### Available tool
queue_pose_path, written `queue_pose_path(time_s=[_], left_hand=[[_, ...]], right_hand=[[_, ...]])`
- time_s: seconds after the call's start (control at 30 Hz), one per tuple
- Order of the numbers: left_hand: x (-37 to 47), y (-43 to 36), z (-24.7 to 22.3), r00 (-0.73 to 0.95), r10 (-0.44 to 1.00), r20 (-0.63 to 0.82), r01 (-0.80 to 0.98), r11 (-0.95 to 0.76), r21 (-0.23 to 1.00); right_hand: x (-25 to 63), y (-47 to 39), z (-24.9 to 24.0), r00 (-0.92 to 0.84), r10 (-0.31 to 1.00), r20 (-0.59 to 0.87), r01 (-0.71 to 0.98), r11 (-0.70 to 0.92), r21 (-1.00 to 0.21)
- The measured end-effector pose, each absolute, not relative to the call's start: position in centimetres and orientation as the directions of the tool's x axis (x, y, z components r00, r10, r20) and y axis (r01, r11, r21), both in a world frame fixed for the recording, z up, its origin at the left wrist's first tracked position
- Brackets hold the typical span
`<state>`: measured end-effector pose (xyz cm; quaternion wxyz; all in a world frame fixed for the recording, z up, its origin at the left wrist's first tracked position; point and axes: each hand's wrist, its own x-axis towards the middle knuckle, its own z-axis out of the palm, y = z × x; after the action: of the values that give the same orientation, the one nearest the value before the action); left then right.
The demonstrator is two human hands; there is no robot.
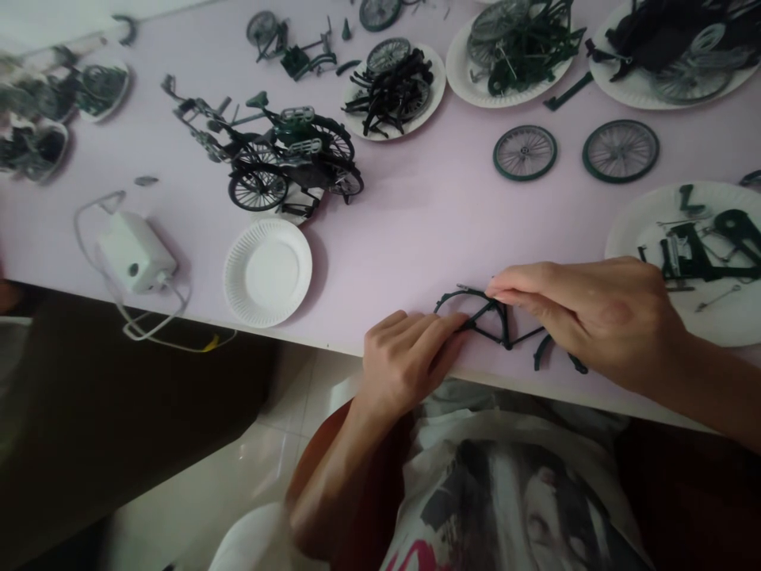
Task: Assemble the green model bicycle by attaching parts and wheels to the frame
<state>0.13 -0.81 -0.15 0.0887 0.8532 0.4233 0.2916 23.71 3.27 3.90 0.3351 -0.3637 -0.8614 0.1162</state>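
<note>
A small dark green model bicycle frame (506, 323) lies at the near edge of the pale pink table. My left hand (410, 353) pinches its left part, where a curved fender piece (460, 292) arches up. From the right, my right hand (594, 317) pinches the top of the same frame between thumb and forefinger. Under my right hand a dark curved part (540, 353) shows in part. To the right, a paper plate (624, 230) holds dark green and metal parts. Two spoked wheels (525, 152) (621, 151) lie flat beyond my hands.
Assembled model bicycles (291, 155) stand at the left centre, behind a bare paper plate (267, 274). A white power box (135, 252) with a cable sits near the left edge. More plates of parts (437, 103) line the far side.
</note>
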Motion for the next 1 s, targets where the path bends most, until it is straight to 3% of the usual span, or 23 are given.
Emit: queue_pose_path(time_s=[0.5,0.77,0.83,1.0], left_hand=[[0.1,-0.8,-0.2,0.471,0.771,0.429,0.671,-0.629,0.393],[0.0,-0.9,-0.3,0.477,0.767,0.428,0.668,-0.633,0.391],[0.0,-1.0,-0.3,0.478,0.77,0.422,0.669,-0.631,0.393],[0.0,-1.0,-0.3,0.465,0.784,0.411,0.675,-0.614,0.408]], right_hand=[[24.1,3.5,3.3,-0.469,0.688,0.554,0.546,0.719,-0.431],[23.7,0.5,5.5,-0.711,0.386,0.587,0.252,0.92,-0.301],[23.1,-0.6,6.3,-0.757,0.429,0.493,0.266,0.891,-0.368],[22.8,0.0,8.0,-0.88,0.136,0.455,0.034,0.973,-0.226]])
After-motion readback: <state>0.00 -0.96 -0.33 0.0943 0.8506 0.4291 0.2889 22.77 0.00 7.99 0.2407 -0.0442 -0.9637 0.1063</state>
